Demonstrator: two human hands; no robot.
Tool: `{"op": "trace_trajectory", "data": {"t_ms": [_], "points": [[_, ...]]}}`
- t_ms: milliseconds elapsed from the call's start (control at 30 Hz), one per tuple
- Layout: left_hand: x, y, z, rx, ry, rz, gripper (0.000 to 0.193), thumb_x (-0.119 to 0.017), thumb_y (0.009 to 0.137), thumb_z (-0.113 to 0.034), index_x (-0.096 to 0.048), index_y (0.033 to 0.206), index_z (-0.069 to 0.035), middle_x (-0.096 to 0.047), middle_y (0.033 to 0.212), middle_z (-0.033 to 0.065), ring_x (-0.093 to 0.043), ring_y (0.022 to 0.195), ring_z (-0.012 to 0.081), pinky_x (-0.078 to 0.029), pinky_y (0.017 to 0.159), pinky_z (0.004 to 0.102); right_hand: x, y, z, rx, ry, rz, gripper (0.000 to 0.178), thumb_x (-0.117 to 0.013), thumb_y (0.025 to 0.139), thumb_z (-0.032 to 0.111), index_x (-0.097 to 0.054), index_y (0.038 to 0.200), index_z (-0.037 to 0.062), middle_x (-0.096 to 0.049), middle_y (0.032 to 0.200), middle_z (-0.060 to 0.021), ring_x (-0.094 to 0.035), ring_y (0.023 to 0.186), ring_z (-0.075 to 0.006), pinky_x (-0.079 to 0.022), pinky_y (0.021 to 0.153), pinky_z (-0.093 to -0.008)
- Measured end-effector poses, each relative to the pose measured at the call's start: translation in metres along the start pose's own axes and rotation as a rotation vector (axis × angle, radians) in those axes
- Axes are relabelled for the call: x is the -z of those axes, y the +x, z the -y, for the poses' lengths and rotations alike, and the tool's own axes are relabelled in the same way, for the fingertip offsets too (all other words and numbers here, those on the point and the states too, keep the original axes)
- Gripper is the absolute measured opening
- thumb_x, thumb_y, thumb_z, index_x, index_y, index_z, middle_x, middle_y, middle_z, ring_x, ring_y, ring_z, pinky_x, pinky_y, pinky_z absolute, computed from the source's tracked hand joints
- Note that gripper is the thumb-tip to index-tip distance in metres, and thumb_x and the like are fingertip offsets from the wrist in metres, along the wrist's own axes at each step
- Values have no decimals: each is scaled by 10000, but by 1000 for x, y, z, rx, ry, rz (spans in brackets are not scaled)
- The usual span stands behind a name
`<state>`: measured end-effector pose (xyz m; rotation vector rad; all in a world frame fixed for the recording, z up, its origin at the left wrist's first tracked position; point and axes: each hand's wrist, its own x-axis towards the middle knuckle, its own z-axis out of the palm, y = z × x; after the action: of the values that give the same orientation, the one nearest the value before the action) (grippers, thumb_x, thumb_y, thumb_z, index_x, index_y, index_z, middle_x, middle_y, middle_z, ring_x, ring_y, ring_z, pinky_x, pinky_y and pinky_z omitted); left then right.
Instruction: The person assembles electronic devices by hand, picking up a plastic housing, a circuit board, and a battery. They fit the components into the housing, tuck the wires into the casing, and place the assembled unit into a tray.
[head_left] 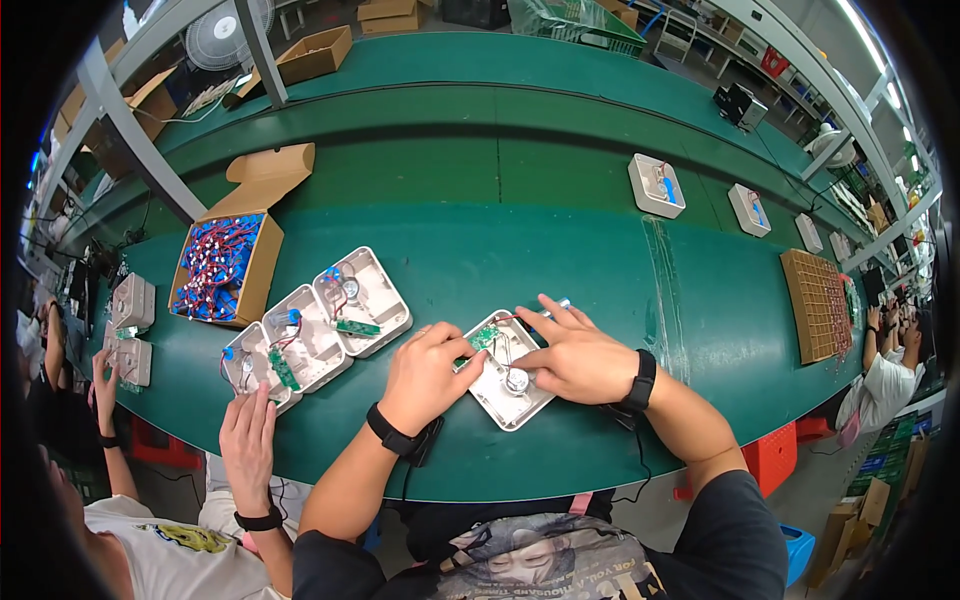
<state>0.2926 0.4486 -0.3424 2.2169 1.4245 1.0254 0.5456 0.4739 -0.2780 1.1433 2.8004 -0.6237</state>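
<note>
In front of me lies an open white plastic case (495, 393), its inside facing up. A green circuit board (486, 337) sits at its upper end. Lower in the case is a round metal part (516, 380) joined by thin wires. My left hand (428, 368) grips the case's left side, fingers bent and thumb over the edge by the board. My right hand (582, 358) reaches over the right side, fingers apart, with fingertips near the wires and the round part. A small, shiny cylindrical piece (564, 304) shows partly beyond its fingers; the rest is hidden.
Several similar cases (362, 300) with boards and blue cells stand at left, where a co-worker's hand (248, 435) reaches. Behind them is a cardboard box (262, 270) of wired blue cells. More cases (656, 187) and a gridded tray (815, 305) are at right on the green bench (560, 240).
</note>
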Motion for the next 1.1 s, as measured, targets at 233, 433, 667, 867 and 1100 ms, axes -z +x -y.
{"op": "trace_trajectory", "data": {"t_ms": [233, 433, 667, 867, 1100], "points": [[1, 1, 1, 17, -4, 8, 165, -832, 837, -178, -770, 823, -25, -712, 916, 99, -703, 787, 291, -576, 694, 407, 3, 4, -14, 63, 25, -4, 387, -633, 926, 179, -762, 1291, 191, -455, 1601, -221, -356, 1507, -497, -322, 1222, -607], [2, 1, 2, 19, -4, 33, 178, -815, 865, -219, -778, 824, -49, -688, 901, 66, -691, 822, 274, -571, 703, 410, 18, 17, -46, -63, 156, -143, 348, -702, 897, 171, -765, 1238, 150, -609, 1441, -162, -534, 1362, -383, -415, 1140, -528], [4, -1, 6, 12, -12, 20, 175, -829, 840, -177, -774, 830, -11, -710, 916, 109, -700, 788, 298, -569, 700, 407, 1, 36, -49, -3, 59, -162, 312, -743, 895, 146, -755, 1195, 62, -718, 1148, -139, -703, 988, -307, -563, 888, -398], [4, 1, 4, 18, -16, 27, 174, -829, 835, -175, -774, 825, -10, -710, 910, 112, -700, 788, 301, -570, 702, 408, 24, 20, -40, -56, 560, -129, 341, -763, 899, 223, -755, 1173, 20, -709, 990, -124, -698, 848, -287, -577, 769, -382], [4, 2, 3, 21, -11, 14, 172, -826, 834, -177, -773, 826, -13, -708, 905, 105, -698, 783, 301, -569, 698, 409, 11, 21, -15, 54, 584, -57, 274, -754, 940, 192, -768, 1162, 33, -683, 1071, -112, -673, 894, -249, -567, 814, -358]]}}
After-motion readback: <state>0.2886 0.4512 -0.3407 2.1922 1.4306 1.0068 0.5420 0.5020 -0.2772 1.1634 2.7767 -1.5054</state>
